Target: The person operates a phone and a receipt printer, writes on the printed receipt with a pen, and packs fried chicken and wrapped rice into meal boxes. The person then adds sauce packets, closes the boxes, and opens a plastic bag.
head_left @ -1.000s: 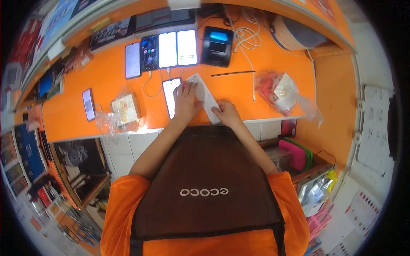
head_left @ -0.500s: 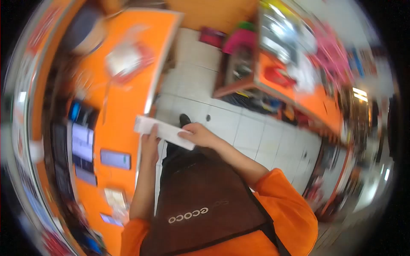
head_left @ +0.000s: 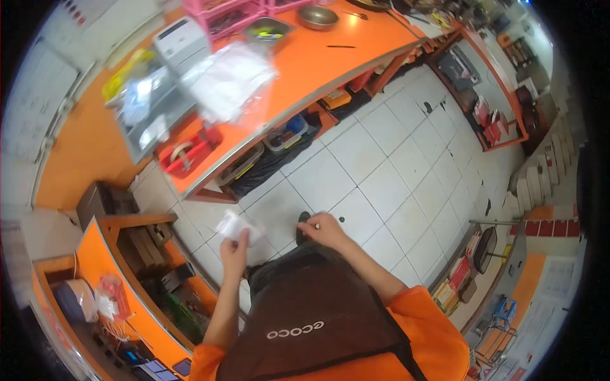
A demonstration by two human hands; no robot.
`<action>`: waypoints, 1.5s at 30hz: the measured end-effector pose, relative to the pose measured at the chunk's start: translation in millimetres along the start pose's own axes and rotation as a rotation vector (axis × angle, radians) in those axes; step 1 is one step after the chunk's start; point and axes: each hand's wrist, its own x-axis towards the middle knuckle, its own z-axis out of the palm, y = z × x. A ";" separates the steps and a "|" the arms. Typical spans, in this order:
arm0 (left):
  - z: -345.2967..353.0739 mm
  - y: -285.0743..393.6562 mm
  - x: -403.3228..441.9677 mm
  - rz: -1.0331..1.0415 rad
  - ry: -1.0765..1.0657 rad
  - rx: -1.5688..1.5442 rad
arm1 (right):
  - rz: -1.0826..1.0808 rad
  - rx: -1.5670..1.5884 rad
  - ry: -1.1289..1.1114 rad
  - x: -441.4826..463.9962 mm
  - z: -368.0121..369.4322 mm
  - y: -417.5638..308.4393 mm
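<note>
That white paper (head_left: 232, 225) is pinched in your left hand (head_left: 234, 250), above the tiled floor (head_left: 274, 208); probably light, floppy, easily creased, so grip an edge. Your right hand (head_left: 323, 230) is curled closed, can't tell around what. Orange counter (head_left: 318, 66) sits far.

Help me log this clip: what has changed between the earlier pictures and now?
The view has turned right: the phone counter now lies lower left, another orange counter ahead. The right grip has let go of the white slip and sits apart from it; whether it pinches something small is unclear. The slip looks shorter, perhaps folded. Unchanged: the left grip holds the slip.
</note>
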 end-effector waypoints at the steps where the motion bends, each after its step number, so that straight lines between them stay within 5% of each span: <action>1: 33.1 3.5 11.7 -0.006 -0.084 0.009 | -0.070 -0.078 0.060 1.7 -25.7 12.0; 6: 184.9 106.6 68.8 0.148 -0.339 -0.223 | -0.208 0.397 -0.022 28.6 -157.7 9.1; 12: 270.6 173.3 210.2 0.266 -0.202 -0.051 | -0.024 0.478 -0.182 121.7 -230.1 42.3; 18: 356.8 249.9 373.8 0.263 -0.242 -0.272 | 0.035 0.406 0.017 288.3 -294.7 54.9; 21: 394.6 234.9 448.6 0.678 0.430 0.419 | 0.250 0.404 -0.086 366.8 -325.6 64.1; 25: 391.8 223.1 484.3 0.795 0.208 0.517 | 0.319 0.315 -0.209 416.4 -350.8 58.5; 28: 386.7 213.7 487.3 0.778 0.186 0.668 | 0.191 -0.070 -0.216 436.0 -374.7 55.9; 30: 389.0 219.5 488.2 0.720 0.167 0.696 | -0.077 -0.370 0.081 457.8 -396.2 60.8; 32: 392.4 224.2 484.8 0.675 0.164 0.708 | -0.118 -0.521 0.278 495.8 -424.5 63.1; 34: 391.3 226.8 486.8 0.654 0.176 0.721 | -0.487 -0.525 0.430 536.2 -450.6 76.5; 37: 391.2 231.3 485.8 0.606 0.159 0.727 | -0.470 -0.604 0.019 570.7 -479.5 87.8; 40: 390.3 232.3 484.0 0.556 0.119 0.742 | -0.318 -0.625 -0.148 575.4 -485.8 74.8; 43: 388.0 237.7 483.3 0.532 0.084 0.761 | -0.177 0.065 -0.135 569.9 -461.9 80.2; 45: 387.9 237.1 483.7 0.521 0.080 0.761 | -0.240 0.253 -0.159 562.1 -437.9 85.0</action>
